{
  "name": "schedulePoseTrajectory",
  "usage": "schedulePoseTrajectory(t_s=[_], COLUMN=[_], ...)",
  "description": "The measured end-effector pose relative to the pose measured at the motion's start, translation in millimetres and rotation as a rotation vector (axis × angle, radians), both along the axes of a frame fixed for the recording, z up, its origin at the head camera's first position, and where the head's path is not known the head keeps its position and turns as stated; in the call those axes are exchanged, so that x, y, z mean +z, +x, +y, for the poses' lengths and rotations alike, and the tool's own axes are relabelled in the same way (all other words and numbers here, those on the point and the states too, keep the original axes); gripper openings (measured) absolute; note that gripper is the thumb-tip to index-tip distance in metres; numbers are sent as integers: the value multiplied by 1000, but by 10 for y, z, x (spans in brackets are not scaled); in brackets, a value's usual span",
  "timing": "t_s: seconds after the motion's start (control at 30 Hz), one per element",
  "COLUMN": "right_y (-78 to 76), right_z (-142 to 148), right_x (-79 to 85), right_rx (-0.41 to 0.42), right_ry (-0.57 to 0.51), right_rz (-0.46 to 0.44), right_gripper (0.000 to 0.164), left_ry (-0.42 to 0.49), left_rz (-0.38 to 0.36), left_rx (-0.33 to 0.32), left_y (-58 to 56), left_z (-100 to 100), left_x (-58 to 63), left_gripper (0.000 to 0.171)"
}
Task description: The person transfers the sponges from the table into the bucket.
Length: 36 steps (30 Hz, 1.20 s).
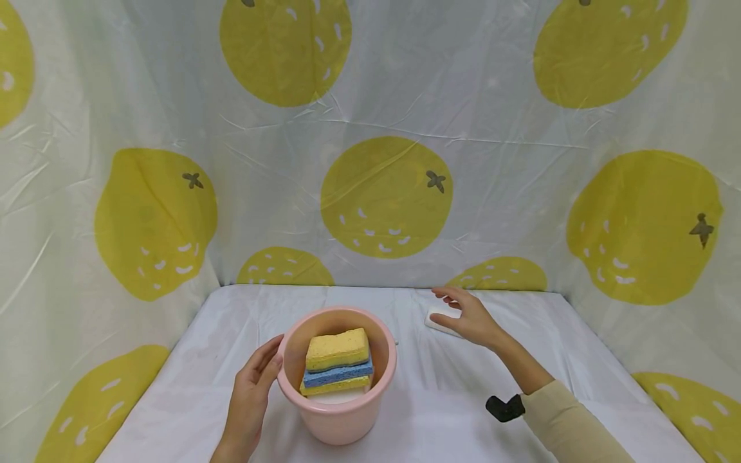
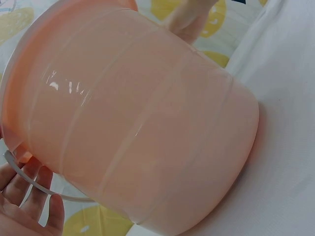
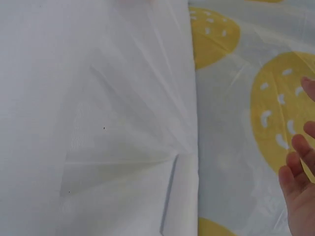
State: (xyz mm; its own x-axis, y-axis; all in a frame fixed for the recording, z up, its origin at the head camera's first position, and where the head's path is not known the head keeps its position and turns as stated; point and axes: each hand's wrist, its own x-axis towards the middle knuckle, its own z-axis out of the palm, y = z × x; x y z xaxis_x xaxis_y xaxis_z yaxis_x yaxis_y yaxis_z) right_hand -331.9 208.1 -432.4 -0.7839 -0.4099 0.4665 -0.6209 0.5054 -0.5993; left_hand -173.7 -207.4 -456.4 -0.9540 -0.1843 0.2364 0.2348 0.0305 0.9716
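Note:
A pale pink bucket point(image 1: 341, 421) stands upright on the white cloth. My left hand point(image 1: 249, 386) rests against its left side, fingertips and thumb right at the rim. From the left wrist, the left hand point(image 2: 29, 201) appears beside the thin pale handle point(image 2: 74, 198), fingers slightly bent. Stacked inside the bucket are a yellow sponge point(image 1: 338, 350), a blue sponge point(image 1: 338, 373) and another yellow sponge point(image 1: 336, 386), with something white below. Over a flat white block point(image 1: 437, 323) at the back right, my right hand point(image 1: 471, 318) hovers, thumb and fingers spread, holding nothing.
White cloth point(image 1: 440, 399) with creases covers the table. Curtains printed with yellow lemons point(image 1: 386, 197) enclose the back and both sides. A black device point(image 1: 505, 408) sits at the right sleeve point(image 1: 570, 418).

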Motion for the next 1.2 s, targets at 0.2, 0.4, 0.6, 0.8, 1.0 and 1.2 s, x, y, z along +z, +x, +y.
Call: schedulePoseTrajectory(t_s=[0.2,0.4,0.6,0.8,1.0,1.2], right_y=[-49,-75,-110,-139,-155,-228], right_z=[86,161,242,304,356,428], right_x=[-81,-141,-232,-327,-394,-485], right_rx=[-38,-68,-103,-134,-157,-195], right_ry=[-3,-10,-17,-12,-12,-13], right_rz=[-37,-86,-125,-154,-220,-282], right_gripper=[52,55,56,59,61,67], left_ry=[1,1,-6,-5,-11,-6], left_rz=[-7,-2,-11,-24,-45,-41], left_rx=[5,5,7,11,13,14], left_y=[2,2,6,10,10,-4], left_z=[3,3,-3,-1,2,5], left_x=[5,9,5,7,21,7], left_gripper=[43,42,43,44,45,45])
